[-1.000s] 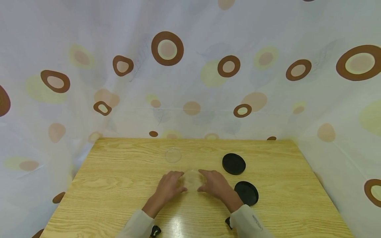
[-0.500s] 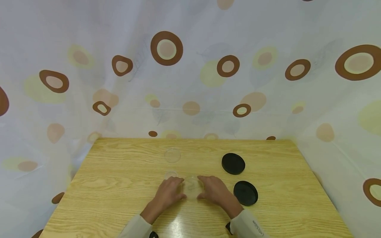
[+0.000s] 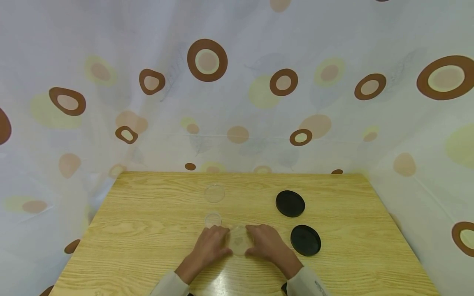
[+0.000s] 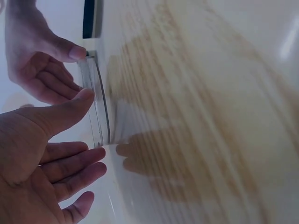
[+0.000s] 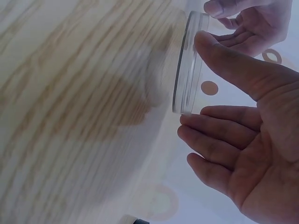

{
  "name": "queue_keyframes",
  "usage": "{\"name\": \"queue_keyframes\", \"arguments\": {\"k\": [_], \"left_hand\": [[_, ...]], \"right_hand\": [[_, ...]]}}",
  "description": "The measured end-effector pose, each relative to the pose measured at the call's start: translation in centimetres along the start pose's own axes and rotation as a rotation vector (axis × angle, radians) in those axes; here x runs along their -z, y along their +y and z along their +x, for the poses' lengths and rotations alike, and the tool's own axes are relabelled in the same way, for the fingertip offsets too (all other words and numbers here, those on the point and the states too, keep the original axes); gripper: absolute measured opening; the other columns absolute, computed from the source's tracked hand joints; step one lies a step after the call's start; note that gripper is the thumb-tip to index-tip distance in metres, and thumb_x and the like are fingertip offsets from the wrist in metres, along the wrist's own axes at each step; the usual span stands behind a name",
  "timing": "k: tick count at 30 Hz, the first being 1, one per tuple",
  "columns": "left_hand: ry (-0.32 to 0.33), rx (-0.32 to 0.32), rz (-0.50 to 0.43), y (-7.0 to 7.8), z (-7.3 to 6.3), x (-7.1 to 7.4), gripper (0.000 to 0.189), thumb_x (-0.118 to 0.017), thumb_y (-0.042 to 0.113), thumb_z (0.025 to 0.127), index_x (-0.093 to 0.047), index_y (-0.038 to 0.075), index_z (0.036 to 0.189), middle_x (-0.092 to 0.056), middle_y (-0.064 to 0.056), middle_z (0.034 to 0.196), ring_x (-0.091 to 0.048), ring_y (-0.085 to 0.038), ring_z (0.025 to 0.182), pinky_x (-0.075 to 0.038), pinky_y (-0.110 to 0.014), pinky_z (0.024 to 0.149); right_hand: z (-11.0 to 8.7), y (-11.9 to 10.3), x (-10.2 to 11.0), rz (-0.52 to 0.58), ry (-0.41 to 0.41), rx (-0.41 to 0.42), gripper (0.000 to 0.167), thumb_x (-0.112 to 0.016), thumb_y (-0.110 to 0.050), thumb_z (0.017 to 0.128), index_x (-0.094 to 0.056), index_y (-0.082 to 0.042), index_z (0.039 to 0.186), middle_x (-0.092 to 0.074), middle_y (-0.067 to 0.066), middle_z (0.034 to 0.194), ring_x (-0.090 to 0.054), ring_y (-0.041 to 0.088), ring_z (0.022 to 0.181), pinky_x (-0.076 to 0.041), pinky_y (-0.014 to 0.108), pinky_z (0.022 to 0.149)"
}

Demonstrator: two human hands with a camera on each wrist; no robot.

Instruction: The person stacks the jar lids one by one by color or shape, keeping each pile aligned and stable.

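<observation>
A clear, shallow petri dish (image 3: 239, 241) is held low over the wooden table between both hands. My left hand (image 3: 210, 243) grips its left side, thumb at the near edge and fingers at the far edge. From the right, my right hand (image 3: 269, 243) grips it the same way. Both wrist views show the petri dish (image 4: 97, 107) edge-on, with thumb and fingertips at its rim. Whether its underside touches the table cannot be made out. Just beyond my left hand lies a small clear disc (image 3: 213, 219).
Farther back lies another clear round dish (image 3: 214, 193). Two black round shallow dishes (image 3: 290, 203) are on the right; the nearer black dish (image 3: 305, 240) is close to my right forearm. Patterned curtain (image 3: 237, 102) borders the wooden table (image 3: 148, 230) at the back and sides.
Both hands have drawn the petri dish toward the person. The small clear disc beyond the left hand has come into view. The black dishes have stayed in place.
</observation>
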State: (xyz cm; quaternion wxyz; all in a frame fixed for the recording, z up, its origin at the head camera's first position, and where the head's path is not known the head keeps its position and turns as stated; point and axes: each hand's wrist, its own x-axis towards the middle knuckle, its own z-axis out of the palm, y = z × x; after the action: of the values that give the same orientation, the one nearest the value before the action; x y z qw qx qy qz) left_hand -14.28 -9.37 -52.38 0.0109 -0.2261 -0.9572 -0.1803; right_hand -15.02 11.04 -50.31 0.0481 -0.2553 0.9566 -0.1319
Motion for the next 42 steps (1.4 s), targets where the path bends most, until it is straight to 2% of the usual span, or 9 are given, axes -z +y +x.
{"name": "queue_keyframes", "arguments": {"k": [4,12,19,27,32,37,40,42], "left_hand": [[-0.001,-0.017,0.018,0.1,-0.1,0.0,0.06,-0.082,0.04,0.063,-0.067,0.006,0.11,-0.071,-0.003,0.103,-0.062,-0.016,0.089,-0.043,-0.026,0.072],[0.011,-0.025,0.03,0.2,-0.2,-0.1,0.062,-0.083,0.04,0.062,-0.066,0.005,0.111,-0.071,-0.005,0.106,-0.063,-0.019,0.094,-0.043,-0.026,0.072],[0.008,-0.024,0.043,0.2,-0.3,-0.2,0.062,-0.084,0.038,0.063,-0.066,0.005,0.112,-0.071,-0.005,0.107,-0.063,-0.019,0.095,-0.042,-0.025,0.072],[-0.018,-0.013,0.017,0.2,-0.2,-0.2,0.062,-0.084,0.038,0.063,-0.065,0.005,0.112,-0.07,-0.006,0.107,-0.063,-0.019,0.095,-0.043,-0.026,0.072],[-0.052,0.018,-0.021,0.3,-0.2,0.1,0.067,-0.084,0.041,0.062,-0.064,0.004,0.115,-0.069,-0.008,0.111,-0.062,-0.023,0.1,-0.048,-0.036,0.083],[-0.071,0.042,-0.039,0.2,-0.2,0.4,0.071,-0.083,0.045,0.061,-0.063,0.005,0.116,-0.068,-0.008,0.113,-0.061,-0.023,0.101,-0.048,-0.039,0.088],[-0.073,0.047,-0.032,0.1,-0.2,0.6,0.072,-0.082,0.047,0.062,-0.063,0.005,0.117,-0.067,-0.009,0.114,-0.061,-0.023,0.102,-0.048,-0.038,0.087],[-0.07,0.052,-0.025,0.0,-0.1,0.8,0.072,-0.081,0.048,0.063,-0.062,0.005,0.119,-0.067,-0.01,0.115,-0.06,-0.024,0.103,-0.048,-0.039,0.088]], "right_hand": [[-0.2,-0.1,0.0,-0.004,0.0,0.012,0.061,-0.085,-0.036,0.065,-0.064,-0.003,0.111,-0.071,0.008,0.102,-0.067,0.025,0.087,-0.054,0.038,0.073],[-0.3,-0.1,-0.3,-0.027,-0.018,0.01,0.049,-0.085,-0.039,0.065,-0.063,-0.009,0.096,-0.069,0.002,0.088,-0.063,0.019,0.074,-0.048,0.033,0.062],[-0.3,-0.3,-0.5,-0.032,-0.026,-0.004,0.057,-0.084,-0.039,0.065,-0.063,-0.006,0.106,-0.071,0.006,0.098,-0.066,0.023,0.082,-0.052,0.036,0.069],[-0.1,-0.2,-0.3,-0.045,-0.029,-0.002,0.052,-0.085,-0.042,0.063,-0.062,-0.009,0.096,-0.068,0.002,0.084,-0.063,0.019,0.073,-0.049,0.032,0.061],[0.0,0.0,-0.1,-0.02,-0.031,-0.009,0.053,-0.085,-0.044,0.062,-0.063,-0.008,0.094,-0.063,-0.001,0.074,-0.058,0.015,0.066,-0.045,0.03,0.057],[0.2,0.2,0.2,-0.014,-0.038,-0.024,0.06,-0.085,-0.045,0.062,-0.065,-0.004,0.102,-0.068,0.003,0.082,-0.062,0.02,0.074,-0.05,0.034,0.064],[0.5,0.2,0.4,-0.022,-0.046,-0.035,0.056,-0.084,-0.045,0.064,-0.064,-0.006,0.099,-0.065,0.002,0.079,-0.06,0.019,0.071,-0.048,0.034,0.062],[0.6,0.2,0.6,-0.025,-0.04,-0.039,0.058,-0.084,-0.044,0.064,-0.065,-0.005,0.101,-0.067,0.003,0.082,-0.062,0.02,0.073,-0.05,0.035,0.064]]}}
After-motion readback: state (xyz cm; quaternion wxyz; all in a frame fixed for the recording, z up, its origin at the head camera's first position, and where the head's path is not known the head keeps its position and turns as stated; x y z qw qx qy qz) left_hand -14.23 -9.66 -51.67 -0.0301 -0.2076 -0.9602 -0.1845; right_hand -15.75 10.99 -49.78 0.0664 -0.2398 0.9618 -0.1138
